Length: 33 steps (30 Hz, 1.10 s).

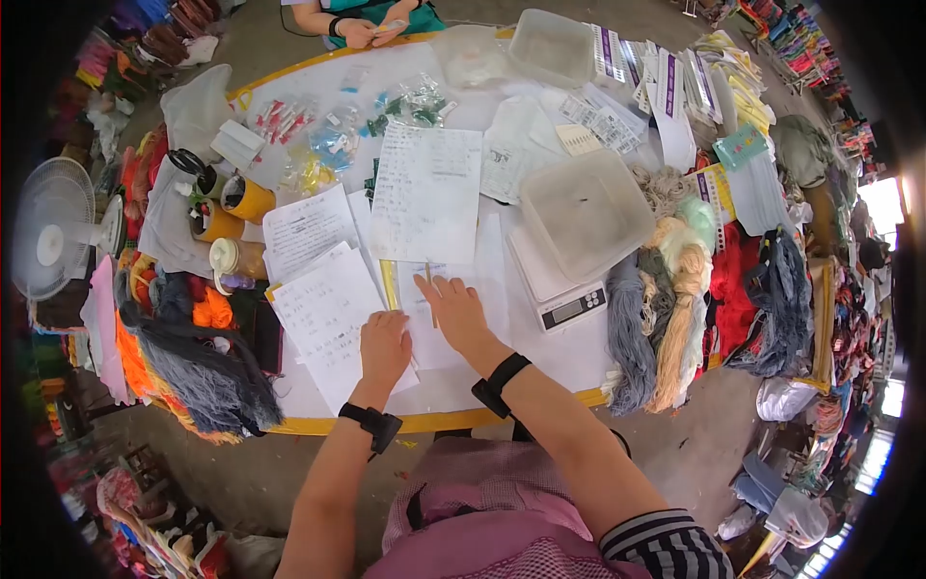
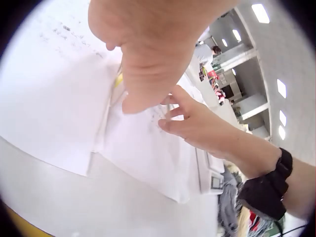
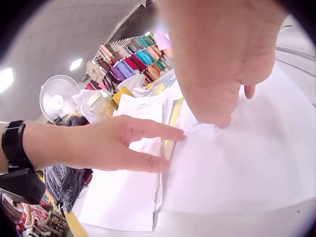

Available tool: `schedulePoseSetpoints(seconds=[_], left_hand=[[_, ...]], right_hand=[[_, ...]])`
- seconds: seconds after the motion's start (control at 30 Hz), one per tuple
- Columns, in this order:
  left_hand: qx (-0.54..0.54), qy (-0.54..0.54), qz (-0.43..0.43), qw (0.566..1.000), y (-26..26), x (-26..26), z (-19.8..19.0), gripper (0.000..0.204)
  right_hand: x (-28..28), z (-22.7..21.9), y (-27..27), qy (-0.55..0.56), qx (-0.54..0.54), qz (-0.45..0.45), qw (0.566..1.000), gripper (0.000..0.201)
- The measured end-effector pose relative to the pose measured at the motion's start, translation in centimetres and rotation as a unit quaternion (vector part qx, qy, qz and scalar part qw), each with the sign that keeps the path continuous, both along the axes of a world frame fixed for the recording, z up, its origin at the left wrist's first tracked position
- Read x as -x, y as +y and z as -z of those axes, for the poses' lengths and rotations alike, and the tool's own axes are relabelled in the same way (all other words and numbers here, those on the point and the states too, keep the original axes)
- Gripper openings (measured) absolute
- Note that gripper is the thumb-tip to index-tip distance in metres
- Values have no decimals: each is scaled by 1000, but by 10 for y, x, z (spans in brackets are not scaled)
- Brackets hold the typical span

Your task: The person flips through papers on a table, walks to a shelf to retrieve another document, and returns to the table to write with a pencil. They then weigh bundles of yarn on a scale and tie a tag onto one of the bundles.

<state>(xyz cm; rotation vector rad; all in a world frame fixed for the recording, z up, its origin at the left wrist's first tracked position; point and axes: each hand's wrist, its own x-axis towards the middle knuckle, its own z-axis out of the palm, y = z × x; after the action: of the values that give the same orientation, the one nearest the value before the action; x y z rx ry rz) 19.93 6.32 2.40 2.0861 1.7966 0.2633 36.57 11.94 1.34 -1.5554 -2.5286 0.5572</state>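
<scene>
The right hand (image 1: 455, 311) pinches a slim brown pencil-like stick (image 1: 429, 278) between thumb and fingers; the left hand (image 1: 385, 345) is clamped on nothing, its index finger and thumb spread apart. The step looks like writing or checking an entry on the white sheet (image 1: 490, 307), which lies just left of the scale (image 1: 571, 307). To do it well, the left fingers should press lightly near the sheet's edge so that it does not slide, yet leave the line being worked uncovered. A loose, low pinch would serve the stick best, and the right wrist should avoid bumping the scale beside it. The handwritten pages (image 1: 323, 309), farther left of the scale, overlap and could shift if the left palm drags over them.

As for pose, the right forearm comes in from the near side of the scale, angled forward and to the left, with the hand low over the sheet. The left hand lies palm down, farther from the scale, its fingers reaching toward the sheet across the pages' edge. Whether the stick's tip touches the paper, I cannot tell.
</scene>
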Motion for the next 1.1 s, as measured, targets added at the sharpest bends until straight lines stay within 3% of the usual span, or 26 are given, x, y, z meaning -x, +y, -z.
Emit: schedulePoseSetpoints(seconds=[0.07,0.1,0.17,0.23,0.27,0.33,0.4,0.47,0.53,0.6,0.7,0.73,0.83,0.9,0.93,0.97,1.0,1.03,1.1], left_hand=[[-10,-57,-88,994,13,-6,-3,23],[-10,-59,-91,994,20,-13,-4,23],[20,-212,-142,967,39,-29,-5,19],[61,-279,-152,946,68,-53,-9,19],[104,-341,-159,921,84,-66,-10,21],[177,-538,-170,807,117,-96,3,30],[231,-645,-202,700,148,-128,6,38],[277,-669,-255,641,178,-155,14,36],[275,-687,-256,622,206,-174,47,31],[276,-690,-231,628,216,-177,68,31],[240,-645,-289,665,219,-189,64,28],[251,-645,-330,642,225,-193,47,27],[276,-623,-330,654,225,-187,13,37],[139,-460,-239,844,220,-185,-6,31],[138,-459,-243,844,218,-183,-13,31],[-83,-425,-252,865,217,-181,-20,26],[-300,-368,-250,844,216,-180,-28,21],[-300,-367,-254,843,214,-175,-43,21],[-362,-425,-275,783,208,-161,-77,14]], right_hand=[[-8,-8,3,39,-37,19,998,61],[-16,-9,2,36,-38,16,998,61],[-39,-10,-8,130,25,61,989,54],[-69,-14,-22,126,61,78,987,46],[-84,-15,-29,122,59,78,988,46],[-113,-18,-38,126,34,47,990,40],[-136,-19,-41,129,18,50,990,37],[-154,-20,-48,141,8,44,989,35],[-170,-17,-50,178,23,57,982,33],[-182,-11,-54,208,17,52,977,33],[-192,-20,-57,192,45,48,979,33],[-194,-21,-58,191,49,51,979,33],[-196,-24,-57,186,67,45,979,31],[-196,-24,-54,183,74,38,980,31],[-196,-23,-52,176,79,35,981,31],[-196,-22,-50,167,75,26,983,30],[-195,-20,-49,167,77,22,983,30],[-195,-19,-48,158,75,18,984,31],[-193,-16,-46,148,75,10,986,31]])
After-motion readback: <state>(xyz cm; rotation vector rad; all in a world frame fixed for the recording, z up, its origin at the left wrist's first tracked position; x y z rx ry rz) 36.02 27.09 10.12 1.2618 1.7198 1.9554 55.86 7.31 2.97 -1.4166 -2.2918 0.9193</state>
